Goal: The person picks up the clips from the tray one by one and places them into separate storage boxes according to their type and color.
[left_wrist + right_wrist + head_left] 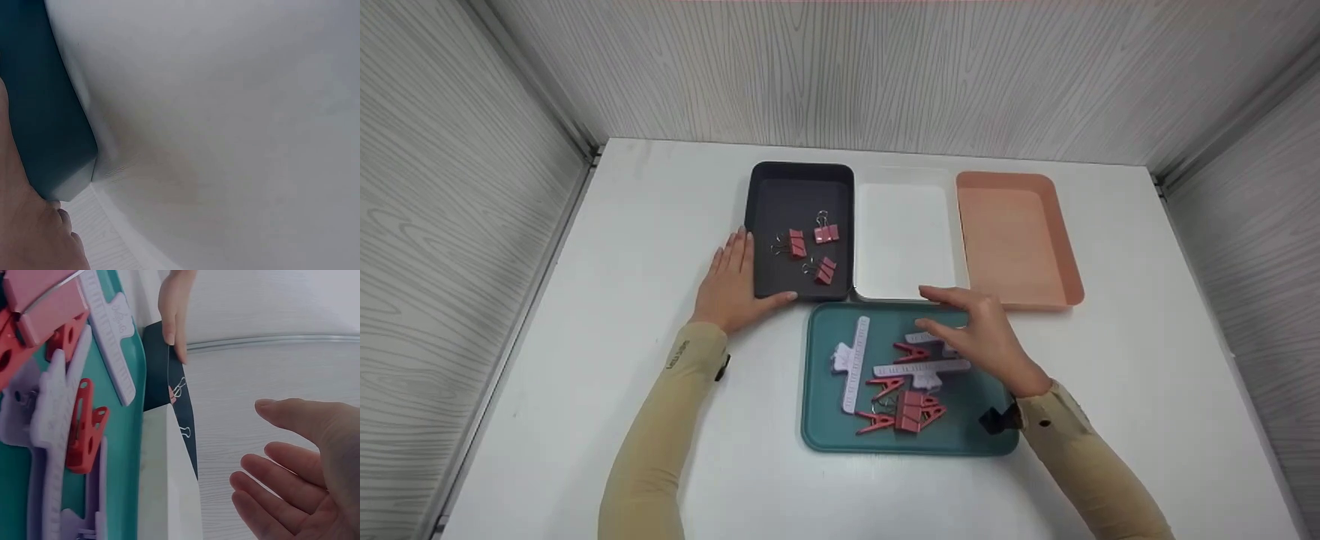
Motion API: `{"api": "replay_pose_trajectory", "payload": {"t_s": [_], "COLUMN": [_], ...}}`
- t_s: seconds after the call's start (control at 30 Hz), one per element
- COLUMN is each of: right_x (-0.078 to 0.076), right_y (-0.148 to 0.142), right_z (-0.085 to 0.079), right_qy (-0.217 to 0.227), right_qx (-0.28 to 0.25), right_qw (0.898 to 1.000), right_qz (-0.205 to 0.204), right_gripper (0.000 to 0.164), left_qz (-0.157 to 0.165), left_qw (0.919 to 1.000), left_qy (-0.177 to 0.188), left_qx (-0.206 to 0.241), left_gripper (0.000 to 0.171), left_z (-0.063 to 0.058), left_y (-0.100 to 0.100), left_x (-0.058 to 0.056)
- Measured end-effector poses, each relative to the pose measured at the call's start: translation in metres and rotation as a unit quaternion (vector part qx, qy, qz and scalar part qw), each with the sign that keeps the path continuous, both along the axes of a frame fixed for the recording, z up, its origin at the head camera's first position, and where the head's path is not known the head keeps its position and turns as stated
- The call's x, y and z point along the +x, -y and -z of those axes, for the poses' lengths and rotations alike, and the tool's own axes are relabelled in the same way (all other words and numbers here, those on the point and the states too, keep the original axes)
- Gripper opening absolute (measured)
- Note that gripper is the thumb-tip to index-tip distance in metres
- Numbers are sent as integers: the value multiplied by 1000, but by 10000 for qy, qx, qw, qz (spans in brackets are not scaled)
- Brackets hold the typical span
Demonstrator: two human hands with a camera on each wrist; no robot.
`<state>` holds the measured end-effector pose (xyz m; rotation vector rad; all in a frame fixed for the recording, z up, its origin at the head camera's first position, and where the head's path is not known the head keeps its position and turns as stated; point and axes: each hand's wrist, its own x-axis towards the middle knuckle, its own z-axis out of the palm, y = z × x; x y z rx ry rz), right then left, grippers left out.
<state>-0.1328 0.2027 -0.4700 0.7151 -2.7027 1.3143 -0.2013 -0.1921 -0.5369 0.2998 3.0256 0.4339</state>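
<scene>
My left hand [731,292] rests at the left side and near corner of a dark tray [780,196], its fingers straight along the wall and thumb along the near edge. Three pink binder clips [826,234] lie inside that tray. With fingers spread and nothing in them, my right hand [986,341] hovers over the upper right of a teal tray [829,436]. The teal tray bears lilac ruler clips [853,375], several red clothespins [80,444] and a larger pink binder clip [909,411]. In the head view, my right hand partly hides one ruler clip.
A white tray [910,232] stands between the dark tray and a salmon-coloured tray [1011,240], all three side by side behind the teal one. The white table [585,360] is bounded by pale wood-grain panels [877,75] at the back and sides.
</scene>
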Motion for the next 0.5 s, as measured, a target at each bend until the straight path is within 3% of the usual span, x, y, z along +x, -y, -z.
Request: {"api": "replay_pose_trajectory", "payload": {"t_s": [0.17, 0.3, 0.5], "right_x": [11, 20, 35], "right_y": [-5, -6, -3], "right_z": [7, 12, 16], "right_qy": [254, 624, 994], "right_qx": [15, 66, 549], "right_qw": [9996, 9972, 9899], "right_qz": [-82, -402, -844], "right_gripper": [52, 54, 64], "left_qz": [14, -14, 12], "left_qw": [10000, 10000, 9999], "left_qy": [-23, -81, -104], "left_qx": [-21, -35, -12], "left_gripper": [131, 132, 132], "left_z": [0, 1, 1], "left_y": [0, 0, 0], "left_x": [0, 0, 0]}}
